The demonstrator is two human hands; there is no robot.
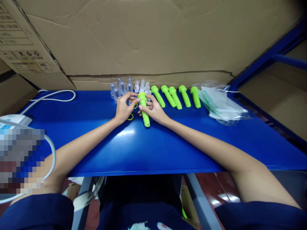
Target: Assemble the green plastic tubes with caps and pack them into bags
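Both my hands meet at the far middle of the blue table [168, 150]. My right hand [153, 110] grips a bright green plastic handle-shaped part [144, 111] that points toward me. My left hand [123, 108] pinches a thin yellow ring [135, 103] at that part's far end. A second yellow ring [130, 117] lies on the table by my left wrist.
Several more green parts [176, 96] lie in a row to the right, with a heap of clear plastic bags [222, 103] beyond them. Several small clear bottles [122, 88] stand behind my hands. Cardboard sheets [144, 38] form the back wall. A white device [14, 120] with a cable [55, 95] sits at the left.
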